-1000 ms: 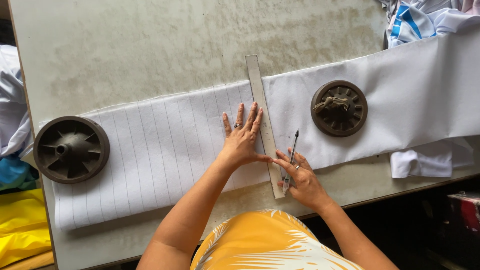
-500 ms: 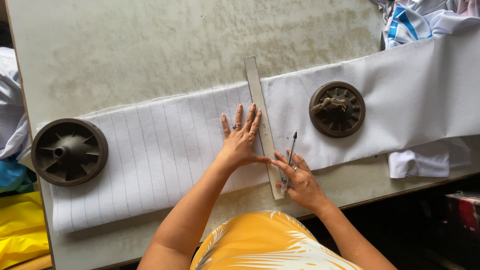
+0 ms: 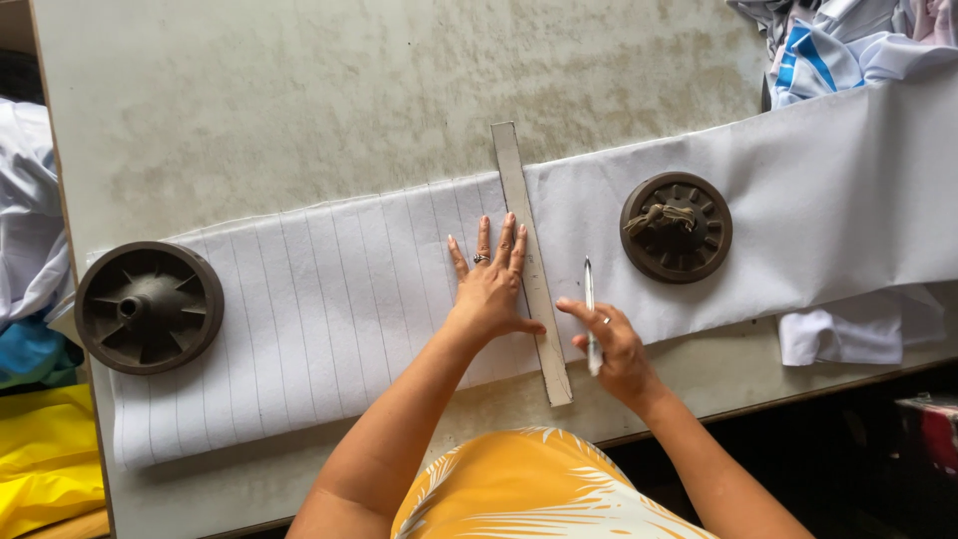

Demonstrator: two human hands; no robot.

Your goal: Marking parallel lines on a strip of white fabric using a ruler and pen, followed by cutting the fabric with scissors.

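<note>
On the worktable (image 3: 299, 90), head view: the left hand (image 3: 491, 289) lies flat, fingers spread, gripping nothing; it presses on the white fabric strip (image 3: 329, 299) and against the ruler (image 3: 532, 265), apparently to stop both from shifting. The right hand (image 3: 611, 344) is closed around a pen (image 3: 589, 299), tip pointing away, just beside the ruler's right edge. Two dark round weights (image 3: 150, 306) (image 3: 677, 227) rest on the strip, one towards each end, seemingly to keep it taut. The strip's right end is cut off by the frame; the heaped cloth (image 3: 828, 40) at top right is hard to make out.
</note>
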